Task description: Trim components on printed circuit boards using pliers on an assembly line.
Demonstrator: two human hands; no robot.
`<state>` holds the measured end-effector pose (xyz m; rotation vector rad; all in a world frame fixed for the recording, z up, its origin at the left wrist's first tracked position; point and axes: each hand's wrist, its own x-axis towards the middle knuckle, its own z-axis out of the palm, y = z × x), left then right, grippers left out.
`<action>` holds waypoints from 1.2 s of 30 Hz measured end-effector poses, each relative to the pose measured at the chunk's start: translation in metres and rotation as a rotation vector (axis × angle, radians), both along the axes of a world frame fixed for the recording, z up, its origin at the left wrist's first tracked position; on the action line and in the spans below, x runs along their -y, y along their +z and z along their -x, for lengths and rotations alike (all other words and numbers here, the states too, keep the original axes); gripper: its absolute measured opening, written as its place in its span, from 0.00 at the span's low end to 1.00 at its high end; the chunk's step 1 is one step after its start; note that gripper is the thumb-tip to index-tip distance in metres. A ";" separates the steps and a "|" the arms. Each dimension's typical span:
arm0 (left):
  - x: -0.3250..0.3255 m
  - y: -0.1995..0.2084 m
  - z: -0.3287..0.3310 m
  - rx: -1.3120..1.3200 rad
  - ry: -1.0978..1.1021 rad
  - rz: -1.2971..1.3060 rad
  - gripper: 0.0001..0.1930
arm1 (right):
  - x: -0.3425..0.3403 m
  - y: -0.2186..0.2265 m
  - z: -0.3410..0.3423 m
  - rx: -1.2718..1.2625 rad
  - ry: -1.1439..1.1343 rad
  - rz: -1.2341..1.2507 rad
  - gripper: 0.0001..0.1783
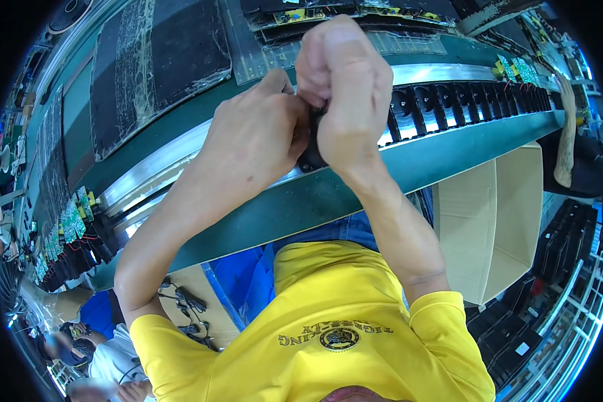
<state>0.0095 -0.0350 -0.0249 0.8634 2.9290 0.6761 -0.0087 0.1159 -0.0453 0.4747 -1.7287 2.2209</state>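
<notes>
Over the bench, my left hand (pixel 258 134) has its fingers curled against a black plastic case (pixel 311 149), mostly covered by my hands. Just right of it and higher, my right hand (pixel 352 87) is closed in a fist, slightly blurred; whatever it grips is hidden. A row of black plastic cases (pixel 442 107) runs to the right from my hands, along a silver metal rail (pixel 442 74). Small green circuit boards (pixel 524 72) with red wires stand at the row's right end. More circuit boards (pixel 72 221) are grouped at the bench's left end.
Dark taped mats (pixel 181 57) cover the bench's far left. A curved wooden handle (pixel 565 134) crosses its right end. Below the green bench edge (pixel 409 174) stands an open cardboard box (pixel 465 214). Black boxes (pixel 563 241) are stacked at right; another person (pixel 110 355) is at lower left.
</notes>
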 end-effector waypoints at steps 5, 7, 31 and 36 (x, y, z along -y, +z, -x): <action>-0.003 0.004 0.000 0.041 -0.006 0.044 0.03 | -0.012 -0.007 -0.003 -0.043 0.046 0.008 0.14; -0.004 0.004 -0.001 0.038 0.015 0.066 0.04 | -0.010 0.002 -0.009 0.048 0.023 0.194 0.16; -0.023 -0.022 -0.015 -0.377 0.085 -0.069 0.26 | -0.072 0.005 -0.090 -0.288 -0.198 -1.201 0.17; 0.042 -0.014 -0.049 -0.349 0.047 0.051 0.29 | -0.118 0.019 -0.104 -0.146 -0.396 -1.018 0.21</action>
